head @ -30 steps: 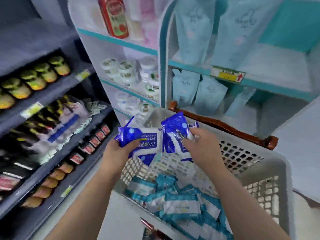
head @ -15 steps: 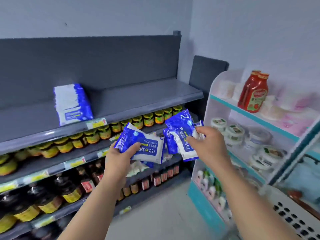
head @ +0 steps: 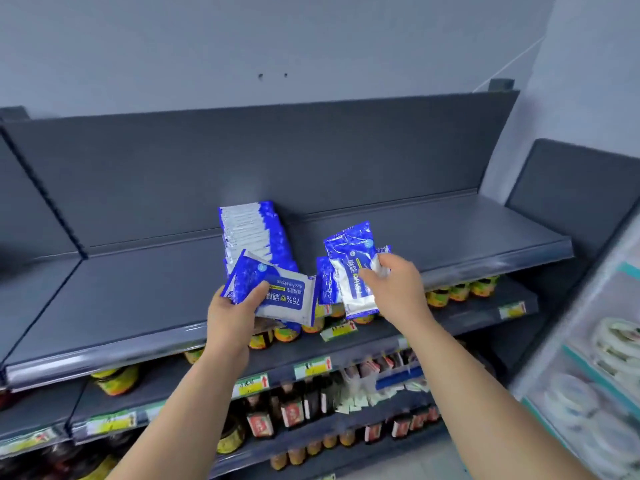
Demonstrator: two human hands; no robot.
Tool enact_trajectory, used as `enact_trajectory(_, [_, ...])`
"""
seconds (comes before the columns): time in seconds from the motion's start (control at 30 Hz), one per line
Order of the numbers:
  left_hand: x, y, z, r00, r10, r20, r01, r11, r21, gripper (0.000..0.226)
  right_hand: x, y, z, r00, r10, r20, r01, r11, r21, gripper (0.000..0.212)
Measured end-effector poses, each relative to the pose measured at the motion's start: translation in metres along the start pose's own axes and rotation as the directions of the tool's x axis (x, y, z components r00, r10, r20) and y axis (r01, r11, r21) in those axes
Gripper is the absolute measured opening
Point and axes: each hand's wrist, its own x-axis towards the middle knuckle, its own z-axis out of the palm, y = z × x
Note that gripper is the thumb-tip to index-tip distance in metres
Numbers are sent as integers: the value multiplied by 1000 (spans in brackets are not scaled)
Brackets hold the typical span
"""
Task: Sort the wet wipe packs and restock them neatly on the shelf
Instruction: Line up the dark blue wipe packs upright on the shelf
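Grey metal shelf [head: 138, 289] is loaded with a row of blue-and-white plastic wipe packs [head: 256, 233]; beside it, more packs [head: 280, 296], judged light, soft and slippery, are pinched edgewise by left hand [head: 235, 313] and right hand [head: 394, 285].

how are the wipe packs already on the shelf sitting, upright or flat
Upright: the row of packs stands on edge on the top shelf, faces pressed together.
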Motion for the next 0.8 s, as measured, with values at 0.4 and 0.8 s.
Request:
enact_trajectory(0.4, [96,-14,5,993,-47,-105,40,997,-70,27,134,52,81,944,192,267,-150,974,-171,9])
enact_trajectory(0.8, [109,-21,10,999,-26,-29,23,995,-101,36,147,5,121,754,-53,655,-32,993,117,39])
